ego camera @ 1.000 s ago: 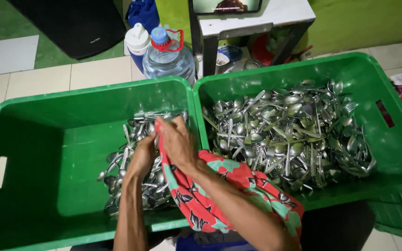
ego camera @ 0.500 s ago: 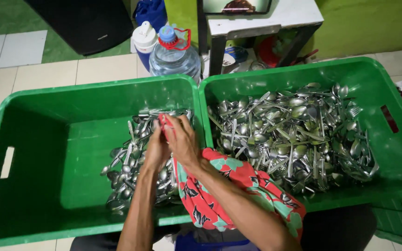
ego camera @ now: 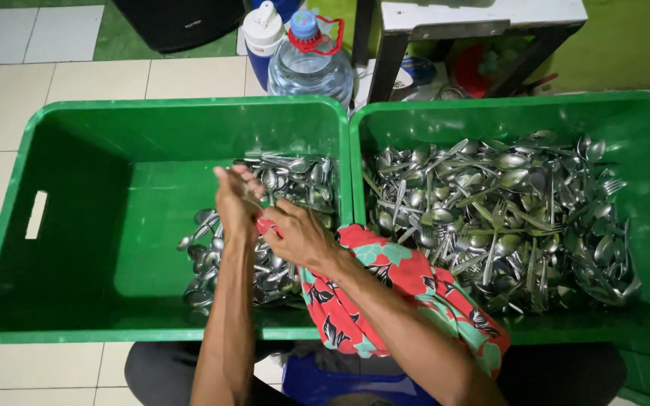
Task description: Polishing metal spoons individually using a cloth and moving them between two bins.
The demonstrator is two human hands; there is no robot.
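Observation:
Two green plastic crates stand side by side on the tiled floor. The left crate (ego camera: 152, 113) holds a smaller pile of steel spoons (ego camera: 289, 179) on its right side. In the right crate (ego camera: 505, 101) lies a large heap of spoons and forks (ego camera: 505, 210). My left hand (ego camera: 235, 201) is raised over the left pile, its fingers closed on a thin spoon that is blurred. Just right of it, my right hand (ego camera: 299, 234) grips one end of a red floral cloth (ego camera: 385, 280). That cloth drapes along my forearm and over the crates' near rims.
Behind the crates stand a clear water bottle with a red handle (ego camera: 310, 64) and a blue jug with a white cap (ego camera: 263, 34). A white-topped table on dark legs (ego camera: 483, 15) is at the back right, with a black object (ego camera: 182, 22) at the back left.
My hands have parted: the left one rose and moved left over the pile, the right one dropped lower with the cloth. The camera view shifted, so the crates sit further right.

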